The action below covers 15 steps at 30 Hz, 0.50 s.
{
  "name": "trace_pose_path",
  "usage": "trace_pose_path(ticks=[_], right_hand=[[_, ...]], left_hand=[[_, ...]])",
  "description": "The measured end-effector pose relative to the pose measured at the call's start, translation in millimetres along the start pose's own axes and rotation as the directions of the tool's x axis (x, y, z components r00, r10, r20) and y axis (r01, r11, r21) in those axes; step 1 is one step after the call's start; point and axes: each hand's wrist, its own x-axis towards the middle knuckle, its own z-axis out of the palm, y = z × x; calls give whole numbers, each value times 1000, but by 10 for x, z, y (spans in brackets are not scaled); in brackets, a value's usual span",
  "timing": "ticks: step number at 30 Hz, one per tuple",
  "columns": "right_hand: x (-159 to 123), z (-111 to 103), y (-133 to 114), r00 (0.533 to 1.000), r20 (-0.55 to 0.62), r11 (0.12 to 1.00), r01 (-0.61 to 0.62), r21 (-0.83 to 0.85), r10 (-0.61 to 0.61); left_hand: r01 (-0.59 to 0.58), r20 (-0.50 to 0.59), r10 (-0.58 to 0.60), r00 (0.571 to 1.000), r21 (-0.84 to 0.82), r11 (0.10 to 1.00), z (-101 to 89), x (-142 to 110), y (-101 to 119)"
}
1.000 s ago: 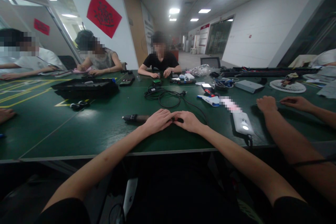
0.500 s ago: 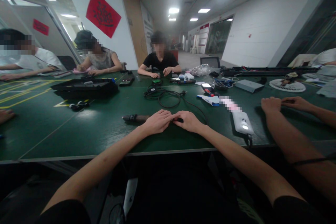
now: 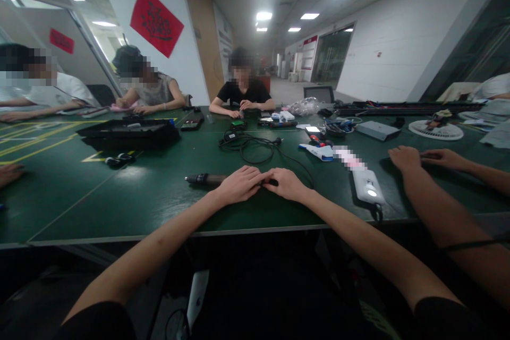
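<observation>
On the green table lies an electric screwdriver (image 3: 213,179), with its dark chuck pointing left. My left hand (image 3: 241,186) is closed over its rear part, fingers laid across the body. My right hand (image 3: 285,185) is closed at the tail end, its thumb and fingertips meeting my left fingertips there. Both hands cover that end, so what exactly the fingers pinch is partly hidden. A black cord (image 3: 255,151) lies coiled just beyond my hands, and one strand runs down behind the right hand.
A black tray (image 3: 129,133) stands at the left. To the right lie a white power bank-like device (image 3: 367,187), a blue-and-white tool (image 3: 317,152) and a grey box (image 3: 377,130). A co-worker's forearm (image 3: 442,202) reaches in at the right; other people sit opposite.
My hands and the screwdriver stay in place. The co-worker's hands at the right have shifted slightly left, and the person opposite has moved one hand.
</observation>
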Motion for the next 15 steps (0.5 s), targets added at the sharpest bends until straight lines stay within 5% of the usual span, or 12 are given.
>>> trace_pose_path(ticks=[15], right_hand=[[1,1,9,1000,1,1000,27,13,-27]], left_hand=[[34,-23,-34,999,-2,999,2,9,7]])
